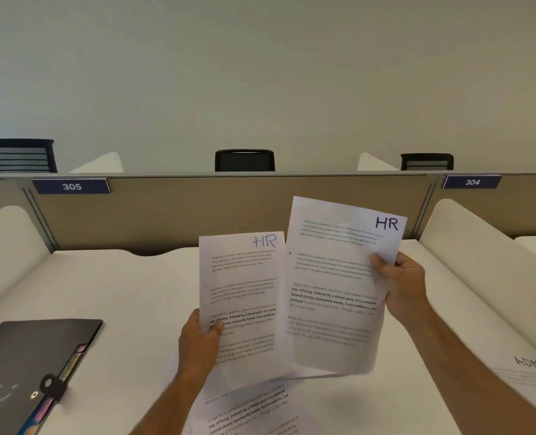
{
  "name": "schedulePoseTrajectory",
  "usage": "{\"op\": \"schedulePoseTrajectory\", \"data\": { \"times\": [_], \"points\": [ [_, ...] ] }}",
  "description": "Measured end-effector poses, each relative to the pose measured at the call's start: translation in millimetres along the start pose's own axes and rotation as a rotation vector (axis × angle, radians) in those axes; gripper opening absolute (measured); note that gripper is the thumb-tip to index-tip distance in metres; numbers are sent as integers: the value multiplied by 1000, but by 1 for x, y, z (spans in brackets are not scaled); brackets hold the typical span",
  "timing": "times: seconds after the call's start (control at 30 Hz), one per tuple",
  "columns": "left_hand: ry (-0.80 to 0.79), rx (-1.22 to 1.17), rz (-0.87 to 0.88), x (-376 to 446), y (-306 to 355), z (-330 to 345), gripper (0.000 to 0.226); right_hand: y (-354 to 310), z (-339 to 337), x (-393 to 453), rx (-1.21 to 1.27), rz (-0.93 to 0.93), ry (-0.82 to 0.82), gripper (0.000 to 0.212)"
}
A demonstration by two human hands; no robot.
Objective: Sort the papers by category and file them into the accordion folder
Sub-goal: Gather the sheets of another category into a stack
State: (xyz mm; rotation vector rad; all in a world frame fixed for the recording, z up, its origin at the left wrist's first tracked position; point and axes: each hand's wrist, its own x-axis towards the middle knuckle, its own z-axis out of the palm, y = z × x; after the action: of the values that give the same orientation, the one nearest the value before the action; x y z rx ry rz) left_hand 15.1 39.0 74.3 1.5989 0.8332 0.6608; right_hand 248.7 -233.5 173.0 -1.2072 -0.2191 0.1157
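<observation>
Hands apart: my left hand (199, 340) pinches one HR sheet (241, 296), my right hand (401, 284) another HR sheet (335, 287), above the desk (109, 287).

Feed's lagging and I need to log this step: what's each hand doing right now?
Left hand: grip closed on the sheet with blue HR, pinched at its left edge.
Right hand: grip closed on the sheet with black HR, held at its right edge.
</observation>
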Motion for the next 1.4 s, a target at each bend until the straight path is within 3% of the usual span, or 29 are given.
{"op": "schedulePoseTrajectory", "data": {
  "times": [0.2,0.33,0.43,0.5,0.63,0.77,0.9,0.97,1.07,1.23,1.4],
  "points": [
    [-137,-107,-76,-6,5,4,26,42,24,-11,-311,71,-137,12],
    [-193,-197,-127,-16,11,12,21,71,43,-22,-461,120,-119,6],
    [-183,-197,-146,-20,15,16,37,81,57,-32,-432,201,-82,19],
    [-195,-231,-134,-21,13,15,30,83,63,-38,-367,265,-46,36],
    [-197,-166,-13,-24,7,14,14,81,73,-52,-298,249,-117,9],
    [-95,-124,131,-19,15,14,8,68,88,-56,-253,46,-151,8],
    [-53,-135,220,-13,29,10,24,58,99,-58,-160,-29,-204,10],
    [-41,-133,225,-10,28,10,34,65,100,-62,-154,-20,-221,18],
    [-46,-120,193,-10,19,14,27,86,98,-72,-222,49,-209,35],
    [-52,-166,104,-8,7,18,24,112,92,-82,-275,158,-195,27],
    [-25,-185,124,-4,6,17,26,111,90,-75,-280,115,-199,28]
  ]
}}
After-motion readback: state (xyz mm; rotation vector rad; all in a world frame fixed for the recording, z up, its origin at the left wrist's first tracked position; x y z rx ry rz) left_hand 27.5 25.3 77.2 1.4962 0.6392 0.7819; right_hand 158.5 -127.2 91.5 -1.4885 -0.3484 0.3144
